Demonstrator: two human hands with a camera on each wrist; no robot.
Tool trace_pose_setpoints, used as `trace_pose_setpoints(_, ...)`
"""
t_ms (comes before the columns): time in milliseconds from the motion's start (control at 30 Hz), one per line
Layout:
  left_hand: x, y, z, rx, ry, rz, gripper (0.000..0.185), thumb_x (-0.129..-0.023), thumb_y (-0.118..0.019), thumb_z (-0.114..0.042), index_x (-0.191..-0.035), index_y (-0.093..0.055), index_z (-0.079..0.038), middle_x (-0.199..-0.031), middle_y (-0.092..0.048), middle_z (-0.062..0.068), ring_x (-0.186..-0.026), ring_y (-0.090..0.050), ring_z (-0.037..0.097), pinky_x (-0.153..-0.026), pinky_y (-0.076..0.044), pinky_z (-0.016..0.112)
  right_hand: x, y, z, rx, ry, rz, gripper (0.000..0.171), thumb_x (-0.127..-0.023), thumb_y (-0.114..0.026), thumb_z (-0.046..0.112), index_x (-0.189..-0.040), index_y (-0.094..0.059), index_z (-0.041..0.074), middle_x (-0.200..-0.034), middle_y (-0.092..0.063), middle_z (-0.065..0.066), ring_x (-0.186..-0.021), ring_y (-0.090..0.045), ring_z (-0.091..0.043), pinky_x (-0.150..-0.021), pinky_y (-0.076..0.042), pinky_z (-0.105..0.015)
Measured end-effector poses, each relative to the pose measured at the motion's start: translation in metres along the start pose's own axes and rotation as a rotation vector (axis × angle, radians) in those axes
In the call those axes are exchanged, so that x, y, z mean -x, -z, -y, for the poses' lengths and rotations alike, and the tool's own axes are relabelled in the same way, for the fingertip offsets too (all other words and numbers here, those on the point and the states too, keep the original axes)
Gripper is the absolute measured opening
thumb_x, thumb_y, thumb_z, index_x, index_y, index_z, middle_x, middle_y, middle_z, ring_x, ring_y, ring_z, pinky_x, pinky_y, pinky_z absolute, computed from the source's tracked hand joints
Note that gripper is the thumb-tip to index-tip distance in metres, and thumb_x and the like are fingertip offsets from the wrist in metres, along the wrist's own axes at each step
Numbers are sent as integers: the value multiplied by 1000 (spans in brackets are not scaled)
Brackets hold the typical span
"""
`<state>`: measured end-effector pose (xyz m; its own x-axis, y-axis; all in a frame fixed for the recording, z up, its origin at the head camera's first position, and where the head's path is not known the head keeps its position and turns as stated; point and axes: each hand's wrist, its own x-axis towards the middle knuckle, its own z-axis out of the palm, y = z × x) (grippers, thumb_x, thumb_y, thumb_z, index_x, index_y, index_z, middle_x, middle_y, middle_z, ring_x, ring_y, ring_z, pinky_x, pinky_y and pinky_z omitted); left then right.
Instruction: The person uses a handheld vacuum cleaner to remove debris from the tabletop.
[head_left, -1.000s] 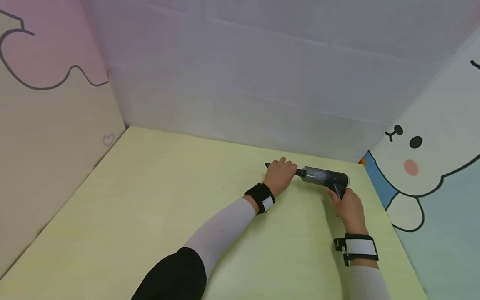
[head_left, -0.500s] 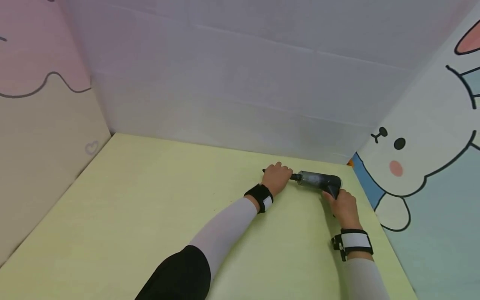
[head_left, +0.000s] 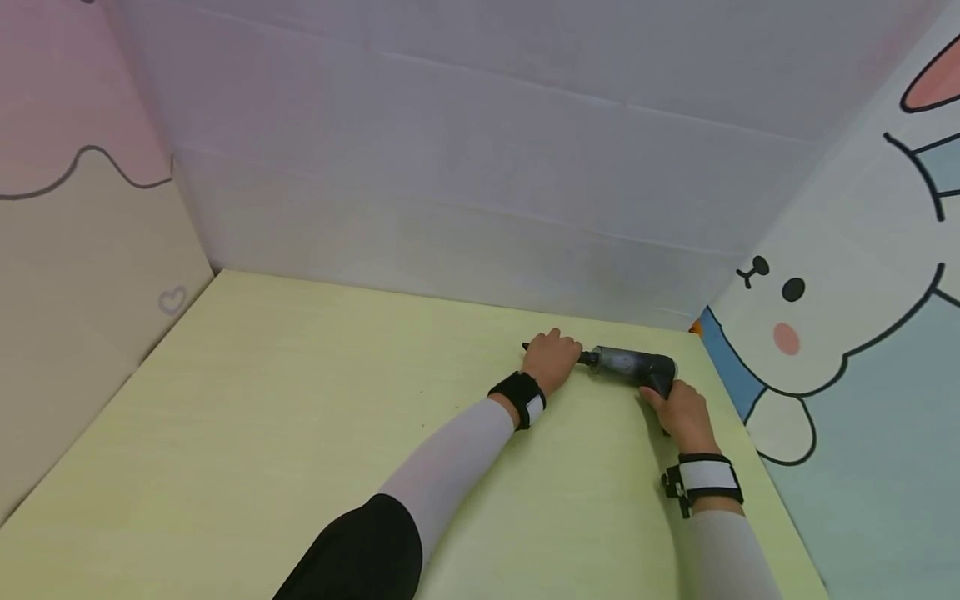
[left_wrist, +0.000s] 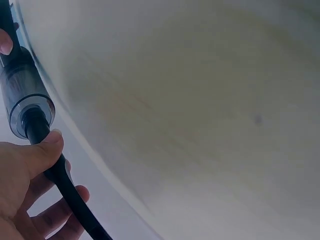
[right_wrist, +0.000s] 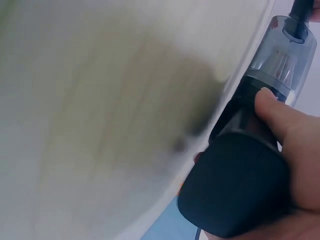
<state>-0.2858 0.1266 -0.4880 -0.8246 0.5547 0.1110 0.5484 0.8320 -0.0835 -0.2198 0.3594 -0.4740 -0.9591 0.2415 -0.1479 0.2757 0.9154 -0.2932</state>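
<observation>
A small black handheld vacuum cleaner [head_left: 628, 363] with a clear cylindrical dust cup [right_wrist: 285, 55] is held above the far right part of the yellow table. My right hand [head_left: 682, 417] grips its black handle [right_wrist: 235, 182], with the thumb near the cup's base in the right wrist view. At the other end, my left hand [head_left: 552, 362] pinches the black nozzle tube [left_wrist: 67, 187] between thumb and fingers, just in front of the cup. The nozzle's tip pokes out past the left hand, pointing left.
The yellow tabletop [head_left: 300, 400] meets a pale back wall [head_left: 465, 167]. On the left stands a beige and pink panel [head_left: 82, 275]. A panel with a rabbit drawing [head_left: 840, 333] borders the right edge, close to my right hand.
The head view has shifted slightly to the right, so hands and vacuum appear a little further left and lower. Both hands keep their hold on the vacuum cleaner.
</observation>
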Motion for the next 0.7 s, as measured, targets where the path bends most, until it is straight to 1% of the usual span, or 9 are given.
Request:
trace_pose_setpoints(133,-1,-2,0,-5,8,-3,25,-104,-60,-20,-126,-70,-28,-116,-70,-10,-106,-60,13,-87,-54,26,-1,1,3,23,-2,9,66,-103,-59,39,-120,-49,-23,-105,-58,-40,-86,-60,-44,-71,-48,-49)
trace_pose_setpoints(267,-2,-6,2,-5,25,-2,26,-103,-61,-20,-126,-69,-28,-117,-70,-11,-108,-60,13,-89,-53,27,-5,0,8,55,0,14,67,-102,-61,39,-122,-48,-24,-109,-58,-41,-90,-61,-46,-75,-49,-52)
trace_pose_setpoints(367,-3,-7,3,0,38,2,27,-103,-61,-20,-127,-69,-28,-118,-70,-11,-109,-60,13,-89,-54,28,-8,-1,11,69,-5,20,68,-101,-62,38,-121,-48,-25,-108,-58,-41,-89,-61,-45,-75,-49,-52)
trace_pose_setpoints(500,0,-7,1,17,54,31,27,-104,-60,-21,-129,-67,-26,-120,-69,-8,-111,-60,14,-89,-54,29,-5,-4,11,91,-22,39,70,-101,-61,41,-119,-49,-26,-106,-57,-41,-88,-60,-45,-74,-50,-51)
trace_pose_setpoints(600,2,-4,0,15,59,34,28,-105,-57,-22,-132,-63,-24,-123,-67,-6,-114,-60,15,-90,-53,31,1,-3,14,114,-36,33,78,-101,-58,45,-122,-42,-29,-113,-49,-46,-102,-53,-55,-81,-49,-58)
trace_pose_setpoints(633,3,-3,1,8,56,22,28,-106,-56,-23,-133,-62,-23,-123,-66,-6,-114,-60,15,-90,-53,31,4,-3,16,120,-30,16,79,-101,-57,45,-123,-40,-29,-116,-46,-47,-107,-50,-59,-85,-48,-61)
trace_pose_setpoints(700,8,2,4,1,51,-17,29,-106,-56,-30,-133,-61,-21,-122,-66,-4,-112,-61,16,-88,-54,32,10,0,23,118,4,-29,84,-102,-55,45,-132,-32,-30,-126,-38,-51,-118,-40,-65,-93,-42,-67)
